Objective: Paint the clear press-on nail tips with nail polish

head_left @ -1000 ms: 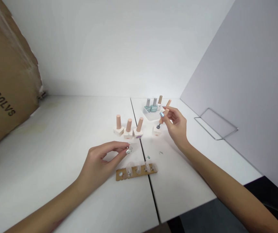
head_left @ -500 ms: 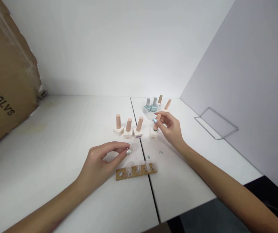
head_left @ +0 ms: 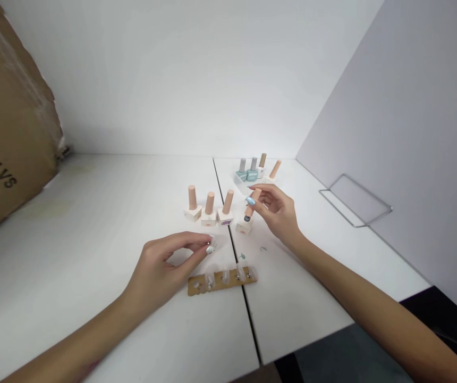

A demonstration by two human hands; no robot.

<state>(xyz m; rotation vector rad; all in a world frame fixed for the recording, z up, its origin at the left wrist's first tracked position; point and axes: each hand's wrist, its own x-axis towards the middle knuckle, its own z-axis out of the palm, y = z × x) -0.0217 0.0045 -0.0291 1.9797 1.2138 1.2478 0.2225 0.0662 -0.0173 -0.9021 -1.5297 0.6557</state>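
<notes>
My left hand (head_left: 168,258) pinches a small clear false nail (head_left: 212,243) between thumb and fingertips, above the table. My right hand (head_left: 274,210) is closed on the peach cap (head_left: 253,202) of a nail polish bottle. That white bottle (head_left: 245,225) leans on the table, and its dark neck shows under the tilted cap. Just left of it stand more capped polish bottles, one (head_left: 225,214) nearest, another (head_left: 208,215) in the middle and a third (head_left: 192,210) farthest left. In front of my left hand lies a tan strip (head_left: 217,282) with several clear false nails stuck along it.
At the back, a clear tray (head_left: 241,184) holds teal bottles (head_left: 252,173) and a white one (head_left: 261,170). Small green smears (head_left: 242,256) mark the table by a dark seam (head_left: 248,314). A cardboard box (head_left: 9,127) stands left; a wire frame (head_left: 356,201) juts from the right panel.
The bottle under my right hand has shifted left and nearer to me and leans more, with more of its dark neck showing. My left hand keeps its pinch on the false nail.
</notes>
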